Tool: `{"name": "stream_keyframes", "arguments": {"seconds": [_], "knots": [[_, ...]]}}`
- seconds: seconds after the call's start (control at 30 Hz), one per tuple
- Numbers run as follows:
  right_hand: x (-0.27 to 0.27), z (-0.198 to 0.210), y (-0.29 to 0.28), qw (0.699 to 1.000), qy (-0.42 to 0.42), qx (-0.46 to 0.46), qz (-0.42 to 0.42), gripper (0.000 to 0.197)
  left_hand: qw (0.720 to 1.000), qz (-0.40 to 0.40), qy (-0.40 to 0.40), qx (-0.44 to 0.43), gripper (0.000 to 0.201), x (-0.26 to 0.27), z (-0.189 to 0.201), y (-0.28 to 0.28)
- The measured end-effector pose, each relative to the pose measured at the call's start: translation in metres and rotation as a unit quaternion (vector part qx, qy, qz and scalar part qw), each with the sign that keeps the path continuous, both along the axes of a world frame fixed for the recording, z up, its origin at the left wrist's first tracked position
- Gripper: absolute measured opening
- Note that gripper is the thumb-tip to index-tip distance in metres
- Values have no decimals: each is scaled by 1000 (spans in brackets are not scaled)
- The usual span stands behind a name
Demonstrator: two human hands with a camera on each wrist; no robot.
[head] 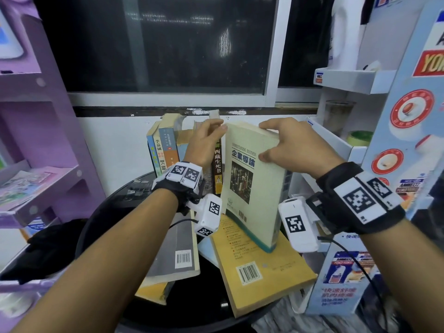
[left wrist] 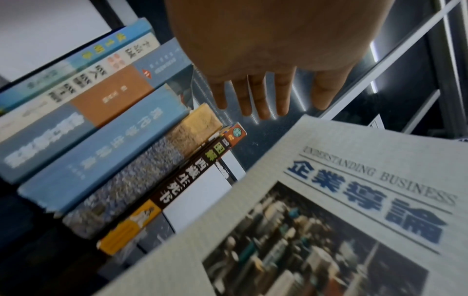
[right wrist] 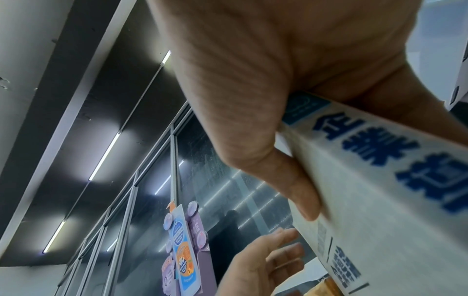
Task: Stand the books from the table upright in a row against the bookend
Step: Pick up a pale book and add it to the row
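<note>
The right hand grips the top of a big pale book, thumb on the front cover and fingers over the top edge. The book stands upright, its bottom corner resting on a yellow book that lies flat on the round black table. The left hand is open, fingers straight, just left of the pale book. It is up at the tops of the row of standing books beside it
</note>
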State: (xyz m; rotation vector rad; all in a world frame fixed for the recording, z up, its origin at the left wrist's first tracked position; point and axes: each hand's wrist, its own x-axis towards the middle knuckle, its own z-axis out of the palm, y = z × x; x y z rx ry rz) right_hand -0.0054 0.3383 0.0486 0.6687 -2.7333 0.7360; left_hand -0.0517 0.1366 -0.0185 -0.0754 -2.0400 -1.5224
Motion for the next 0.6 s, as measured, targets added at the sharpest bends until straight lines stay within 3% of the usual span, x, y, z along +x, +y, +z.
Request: {"name": "stream_keyframes", "arguments": {"seconds": [0.3, 0.6], "knots": [[-16, 2, -3, 1000, -6, -9, -26, 63, 978, 98, -50, -180, 45, -13, 20, -17], [-42, -2, -15, 999, 4, -30, -41, 51, 971, 123, -71, -195, 47, -30, 19, -25]]}}
